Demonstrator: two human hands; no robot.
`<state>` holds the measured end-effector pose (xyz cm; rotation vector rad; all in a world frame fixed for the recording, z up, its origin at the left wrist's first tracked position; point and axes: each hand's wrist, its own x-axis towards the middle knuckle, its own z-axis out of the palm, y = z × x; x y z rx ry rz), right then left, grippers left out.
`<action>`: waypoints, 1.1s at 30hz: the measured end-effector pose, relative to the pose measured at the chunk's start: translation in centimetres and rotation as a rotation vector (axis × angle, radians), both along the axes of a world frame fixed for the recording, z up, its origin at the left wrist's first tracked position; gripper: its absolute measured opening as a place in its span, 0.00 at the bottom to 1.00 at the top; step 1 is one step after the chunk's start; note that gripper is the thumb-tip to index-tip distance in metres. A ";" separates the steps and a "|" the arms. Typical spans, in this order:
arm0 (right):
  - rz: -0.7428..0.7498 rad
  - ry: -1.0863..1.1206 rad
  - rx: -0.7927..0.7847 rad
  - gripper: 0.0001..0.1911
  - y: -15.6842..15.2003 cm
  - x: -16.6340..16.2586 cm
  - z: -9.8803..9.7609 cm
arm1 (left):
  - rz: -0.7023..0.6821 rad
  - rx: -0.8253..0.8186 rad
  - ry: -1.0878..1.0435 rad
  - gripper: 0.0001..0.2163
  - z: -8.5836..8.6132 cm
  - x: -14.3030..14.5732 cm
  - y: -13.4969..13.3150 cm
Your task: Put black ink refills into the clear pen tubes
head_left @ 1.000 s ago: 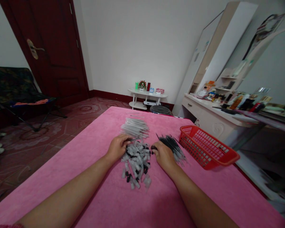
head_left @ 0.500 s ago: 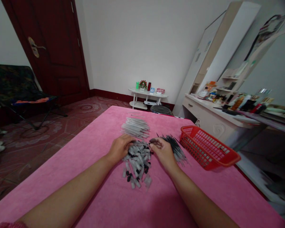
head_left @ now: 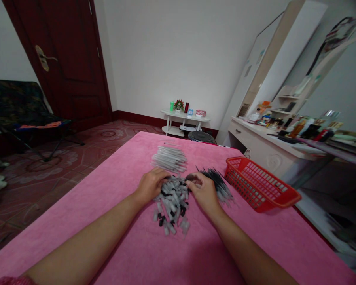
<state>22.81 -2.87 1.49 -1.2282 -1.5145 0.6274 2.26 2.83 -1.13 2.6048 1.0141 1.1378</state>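
On the pink cloth (head_left: 130, 233) lies a pile of small clear and black pieces (head_left: 172, 200) that look like pen caps and plugs. My left hand (head_left: 150, 184) rests at the pile's upper left edge, fingers curled inward; whatever is in them is hidden. At the upper right edge, my right hand (head_left: 204, 189) has thumb and fingers pinched together by a small dark piece, too blurred to name. Beyond the pile is a stack of whitish pen barrels (head_left: 169, 159). Thin dark-ended sticks like pen refills (head_left: 218, 183) lie just right of my right hand.
A red plastic basket (head_left: 261, 186) stands at the table's right edge. Beyond it is a dressing table (head_left: 255, 136) crowded with bottles. A small white stand (head_left: 182, 115) and a round dark stool (head_left: 201, 137) are past the far edge. A folding chair (head_left: 26, 107) stands at left.
Both hands stay at the pile's upper edges. My right hand's fingers have shifted slightly; little else differs.
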 end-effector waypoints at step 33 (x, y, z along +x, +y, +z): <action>-0.029 -0.427 0.003 0.16 -0.3 0.9 0.3 | -0.031 0.100 0.032 0.09 1.0 0.4 -1.2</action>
